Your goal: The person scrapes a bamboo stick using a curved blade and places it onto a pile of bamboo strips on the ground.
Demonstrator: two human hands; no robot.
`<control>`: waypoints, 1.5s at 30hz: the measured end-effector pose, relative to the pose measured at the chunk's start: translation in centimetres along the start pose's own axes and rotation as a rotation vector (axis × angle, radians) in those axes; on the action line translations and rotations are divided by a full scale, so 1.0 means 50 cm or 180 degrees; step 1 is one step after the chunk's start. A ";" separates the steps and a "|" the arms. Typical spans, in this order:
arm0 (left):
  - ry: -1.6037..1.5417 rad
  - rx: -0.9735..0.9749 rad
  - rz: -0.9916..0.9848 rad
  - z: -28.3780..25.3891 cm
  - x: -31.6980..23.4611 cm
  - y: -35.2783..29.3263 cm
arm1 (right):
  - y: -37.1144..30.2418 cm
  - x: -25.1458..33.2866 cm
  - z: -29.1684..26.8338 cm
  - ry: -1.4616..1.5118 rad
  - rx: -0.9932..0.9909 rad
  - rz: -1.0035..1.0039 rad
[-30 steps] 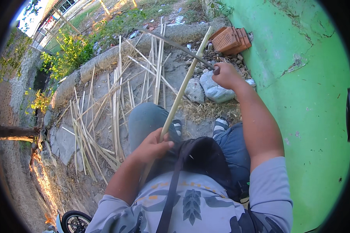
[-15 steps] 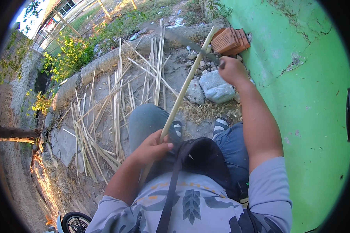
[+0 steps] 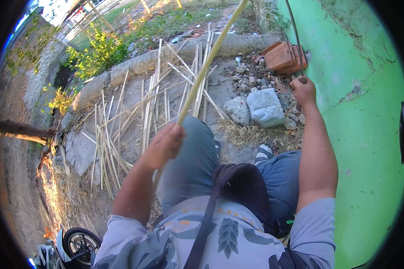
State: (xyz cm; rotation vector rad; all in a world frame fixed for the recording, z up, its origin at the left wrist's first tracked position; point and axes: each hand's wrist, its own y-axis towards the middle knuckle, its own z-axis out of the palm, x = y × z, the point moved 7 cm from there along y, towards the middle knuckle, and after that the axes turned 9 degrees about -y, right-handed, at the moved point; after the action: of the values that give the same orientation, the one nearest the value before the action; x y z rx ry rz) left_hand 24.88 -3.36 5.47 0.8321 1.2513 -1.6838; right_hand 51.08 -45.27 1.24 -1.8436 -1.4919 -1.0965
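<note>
In my left hand is a long, pale bamboo strip, gripped low down. It slants up and to the right, past the top edge of the view, and its lower end passes behind my forearm. My right hand is closed round the handle of a machete. The dark, narrow blade points up along the green wall, apart from the strip. Many thin, pale strips lie loosely crossed on the ground to the left, beyond my left knee.
A whitish stone block and a smaller grey stone lie before my feet, with rubble around them. Orange roof tiles lean by the green wall on the right. A low stone kerb runs behind the strips. A motorcycle wheel shows at lower left.
The machete has come off the strip and swung right and upright beside the wall. My left hand has moved up and left with the strip. The whole view has shifted slightly.
</note>
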 end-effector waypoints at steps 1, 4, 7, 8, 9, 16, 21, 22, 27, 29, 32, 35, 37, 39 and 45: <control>0.0002 -0.0035 0.0025 -0.017 -0.014 -0.003 | 0.001 -0.005 -0.001 -0.0036 -0.0020 0.0035; 0.0344 -0.0532 0.0409 -0.078 -0.058 -0.026 | -0.003 -0.001 0.006 0.0009 0.0124 0.0088; 0.0315 -0.0811 0.0703 -0.122 -0.084 -0.044 | -0.008 0.012 0.016 0.0088 0.0202 0.0028; 0.0357 -0.0871 0.0867 -0.131 -0.092 -0.051 | -0.012 0.018 0.022 0.0100 0.0267 -0.0015; 0.0401 -0.0931 0.1030 -0.140 -0.100 -0.058 | -0.015 0.024 0.024 0.0109 0.0283 -0.0033; 0.0575 -0.1987 0.2738 -0.194 -0.266 -0.122 | -0.041 0.065 0.029 -0.0187 0.0506 -0.0598; 0.0716 -0.2556 0.4109 -0.253 -0.435 -0.238 | -0.059 0.105 0.049 -0.0272 0.0651 -0.0893; 0.0620 -0.2612 0.4358 -0.257 -0.459 -0.261 | -0.063 0.114 0.049 -0.0294 0.0575 -0.0964; 0.0487 -0.3197 0.4537 -0.253 -0.475 -0.295 | -0.066 0.120 0.058 0.0026 0.0483 -0.0996; 0.0052 -0.3299 0.4455 -0.244 -0.440 -0.286 | -0.079 0.133 0.070 0.0108 0.0683 -0.0939; -0.0192 -0.3067 0.4490 -0.235 -0.390 -0.264 | -0.114 0.167 0.078 0.0141 0.0904 -0.0853; -0.0443 -0.2962 0.4350 -0.188 -0.340 -0.231 | -0.129 0.175 0.090 0.0325 0.0955 -0.0993; -0.0594 -0.3004 0.4142 -0.167 -0.297 -0.198 | -0.151 0.194 0.090 0.0516 0.1161 -0.0941; -0.0752 -0.2778 0.3652 -0.161 -0.251 -0.156 | -0.181 0.221 0.108 0.0814 0.1635 -0.0742; -0.1194 -0.2124 0.2809 -0.101 -0.112 -0.047 | -0.233 0.253 0.119 0.1020 0.2216 -0.0673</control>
State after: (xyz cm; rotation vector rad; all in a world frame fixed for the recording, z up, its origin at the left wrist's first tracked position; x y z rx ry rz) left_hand 25.16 3.17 9.91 0.4930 0.8815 -0.6051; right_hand 42.23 -30.67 7.63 -1.0072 -1.6207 -0.7683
